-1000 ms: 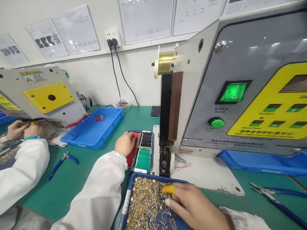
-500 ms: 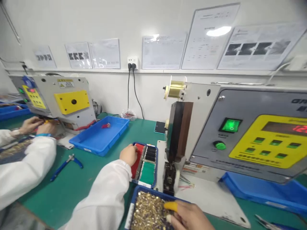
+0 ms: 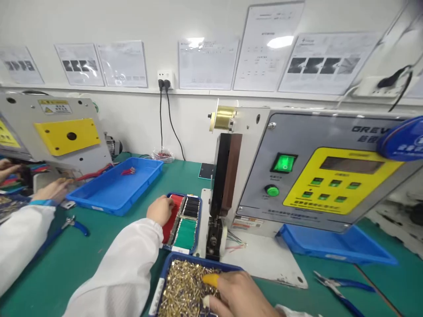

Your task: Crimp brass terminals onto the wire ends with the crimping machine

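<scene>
Over metal pins [image 3: 185, 286], the right hand [image 3: 243, 293] arches, thumb [image 3: 214, 304] and forefinger [image 3: 211, 280] apart.

At mid-frame, a lane of green table [image 3: 175, 174] is left between the blue bin [image 3: 102, 189] and the wire tray [image 3: 177, 250], but its near end is blocked by the left hand [image 3: 160, 210] and its sleeve. To the right, passage is barred by the tall machine [image 3: 254, 176]. At lower centre, the pin tray [image 3: 201, 260] is partly covered by the right hand [image 3: 238, 293]. At lower left, room beside the sleeve is narrowed by pliers [image 3: 68, 222] and a co-worker's sleeve [image 3: 26, 246].
</scene>
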Available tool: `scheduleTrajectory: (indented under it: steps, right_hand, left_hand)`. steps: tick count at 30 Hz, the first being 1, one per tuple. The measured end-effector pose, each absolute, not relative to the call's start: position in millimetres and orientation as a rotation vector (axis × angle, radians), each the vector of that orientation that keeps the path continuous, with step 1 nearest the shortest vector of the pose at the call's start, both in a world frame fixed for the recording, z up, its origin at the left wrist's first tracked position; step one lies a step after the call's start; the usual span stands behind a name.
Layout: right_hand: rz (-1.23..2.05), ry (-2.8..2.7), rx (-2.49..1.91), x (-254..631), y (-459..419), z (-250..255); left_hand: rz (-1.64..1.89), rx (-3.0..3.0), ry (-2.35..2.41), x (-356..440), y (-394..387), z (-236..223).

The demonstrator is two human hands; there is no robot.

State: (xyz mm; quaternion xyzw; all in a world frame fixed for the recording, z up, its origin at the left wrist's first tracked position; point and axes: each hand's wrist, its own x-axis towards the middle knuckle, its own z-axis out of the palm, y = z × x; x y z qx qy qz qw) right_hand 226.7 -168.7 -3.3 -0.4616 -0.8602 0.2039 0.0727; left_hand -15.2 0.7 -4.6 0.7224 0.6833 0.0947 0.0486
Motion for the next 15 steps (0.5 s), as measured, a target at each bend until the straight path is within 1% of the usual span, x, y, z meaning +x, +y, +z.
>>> scheduleTrajectory:
  steps: [2,5,9,15]
  right_hand:
    - [0.652,-2.546,-1.460,230.4,-169.8,-3.1]
    - [0.626,-2.496,-1.532,231.1,-170.2,-3.5]
    - [0.665,-2.489,-1.494,228.4,-170.8,-6.5]
    - [0.620,-2.508,-1.479,227.4,-172.6,-8.6]
  left_hand:
    - [0.329,2.207,2.070,-14.7,1.1,-6.8]
    - [0.308,2.238,2.084,-14.0,0.5,-8.0]
    - [0.272,2.247,2.117,-13.4,-0.1,-8.5]
    - [0.272,2.252,2.117,-13.1,-1.0,-9.3]
